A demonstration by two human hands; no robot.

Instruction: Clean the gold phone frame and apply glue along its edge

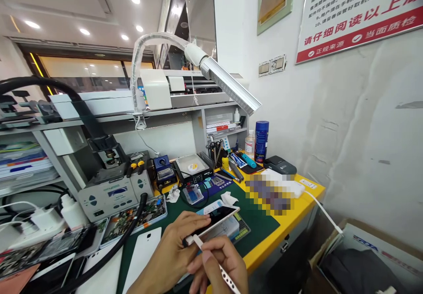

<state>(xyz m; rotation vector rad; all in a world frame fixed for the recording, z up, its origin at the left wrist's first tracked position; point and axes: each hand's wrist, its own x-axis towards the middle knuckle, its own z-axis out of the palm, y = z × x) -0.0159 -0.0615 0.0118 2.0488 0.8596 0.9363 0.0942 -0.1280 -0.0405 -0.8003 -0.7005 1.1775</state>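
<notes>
My left hand [176, 247] grips a smartphone [222, 217] with a dark screen and a pale frame, its fingers over the near end. The phone is tilted above the green work mat [261, 223]. My right hand [220, 263] is closed round a slim pale tool [226, 276] with a row of holes in its handle and a flat rounded tip. That tip touches or nearly touches the near edge of the phone; I cannot tell which. Below the phone is a pale box-like item [228, 228]. A white phone-shaped panel [143, 254] lies left of my left hand.
Left of the mat are circuit boards in a tray [132, 219], a grey rework station [112, 197] and a black hose [132, 228]. A lamp [231, 84] hangs overhead. A blue can [261, 140] stands by the wall. An open carton [363, 254] sits at right.
</notes>
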